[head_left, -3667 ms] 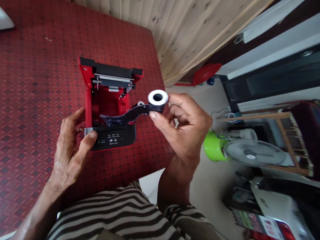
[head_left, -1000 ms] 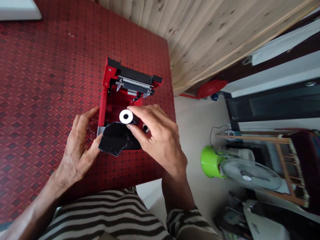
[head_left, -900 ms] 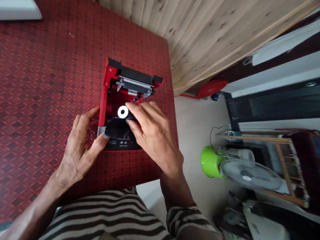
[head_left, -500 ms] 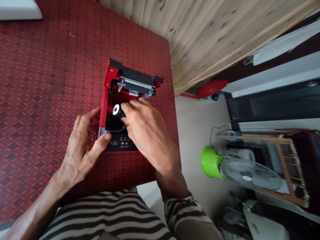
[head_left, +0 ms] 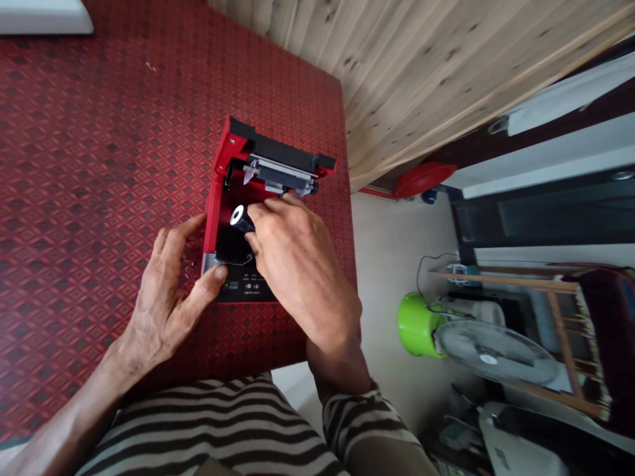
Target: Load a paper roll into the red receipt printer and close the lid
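A red and black receipt printer (head_left: pixel 213 218) stands on the table with its lid (head_left: pixel 282 155) raised at the far side, baring a black roller and a deep bay. Inside the bay, my right hand (head_left: pixel 302 264) is closed on a small dark paper roll (head_left: pixel 238 217). The roll's white end with its core hole faces left; my fingers cover the rest. My left hand (head_left: pixel 171 291) grips the printer's near left corner, thumb on the front edge and fingers along the left side. White print and icons show on the black front panel (head_left: pixel 248 285).
The red patterned table (head_left: pixel 99 165) ends at a right edge beside the printer. Wooden boards (head_left: pixel 397 66) rise behind it. A white object (head_left: pixel 44 16) lies at the far left. On the floor to the right are a green bucket (head_left: pixel 414 324), a fan (head_left: pixel 496 354) and a wooden frame (head_left: pixel 565 330).
The printer and both hands sit slightly farther right in the view, as does the table. My grip on the roll and on the printer looks the same.
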A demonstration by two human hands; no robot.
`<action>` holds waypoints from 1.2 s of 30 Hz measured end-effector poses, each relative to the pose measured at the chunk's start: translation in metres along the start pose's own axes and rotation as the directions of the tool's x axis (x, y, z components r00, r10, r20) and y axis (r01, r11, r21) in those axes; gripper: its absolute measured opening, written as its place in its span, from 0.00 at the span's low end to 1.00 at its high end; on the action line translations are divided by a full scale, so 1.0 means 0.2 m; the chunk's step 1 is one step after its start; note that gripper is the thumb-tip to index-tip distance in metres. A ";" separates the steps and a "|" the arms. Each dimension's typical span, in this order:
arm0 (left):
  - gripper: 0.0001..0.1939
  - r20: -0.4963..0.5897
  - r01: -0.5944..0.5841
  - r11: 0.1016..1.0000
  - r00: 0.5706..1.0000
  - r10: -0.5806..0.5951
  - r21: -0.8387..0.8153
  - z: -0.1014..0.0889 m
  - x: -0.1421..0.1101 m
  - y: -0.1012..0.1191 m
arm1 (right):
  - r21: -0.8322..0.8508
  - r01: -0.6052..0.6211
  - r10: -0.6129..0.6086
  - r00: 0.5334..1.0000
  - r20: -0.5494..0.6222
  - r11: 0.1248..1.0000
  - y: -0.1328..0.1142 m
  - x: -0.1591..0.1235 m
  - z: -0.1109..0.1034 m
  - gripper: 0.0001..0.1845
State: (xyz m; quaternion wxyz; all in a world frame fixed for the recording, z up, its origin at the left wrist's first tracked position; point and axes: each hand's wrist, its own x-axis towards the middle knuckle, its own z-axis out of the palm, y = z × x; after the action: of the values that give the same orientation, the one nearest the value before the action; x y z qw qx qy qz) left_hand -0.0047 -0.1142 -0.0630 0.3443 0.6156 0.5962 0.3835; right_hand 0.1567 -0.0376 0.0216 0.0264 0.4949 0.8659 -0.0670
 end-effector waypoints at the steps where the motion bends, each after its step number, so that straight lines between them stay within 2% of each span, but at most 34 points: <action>1: 0.31 0.005 0.000 1.000 1.000 0.000 0.002 0.00 0.00 0.00 | 0.000 0.010 -0.010 1.000 0.007 1.000 0.01 0.00 0.00 0.12; 6: 0.31 -0.003 0.003 1.000 1.000 -0.003 0.013 0.00 0.00 0.00 | -0.029 -0.002 0.003 1.000 0.010 1.000 -0.02 0.00 -0.01 0.13; 11: 0.31 -0.002 -0.026 1.000 1.000 0.026 0.012 -0.01 0.00 0.00 | -0.059 0.001 -0.004 0.998 -0.058 0.998 -0.05 -0.02 0.00 0.12; 18: 0.31 0.007 0.018 1.000 1.000 -0.018 -0.006 -0.01 0.00 0.00 | -0.059 -0.021 0.024 0.998 0.061 0.998 -0.01 0.01 0.04 0.12; 36: 0.31 0.008 0.003 1.000 1.000 -0.003 0.013 0.00 0.00 0.00 | -0.047 0.015 -0.015 1.000 0.015 0.999 0.01 0.00 0.03 0.08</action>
State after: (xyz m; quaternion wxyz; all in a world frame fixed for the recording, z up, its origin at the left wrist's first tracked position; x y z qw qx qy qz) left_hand -0.0052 -0.1138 -0.0632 0.3431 0.6185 0.5982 0.3767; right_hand 0.1579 -0.0371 0.0145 0.0438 0.4872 0.8707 -0.0505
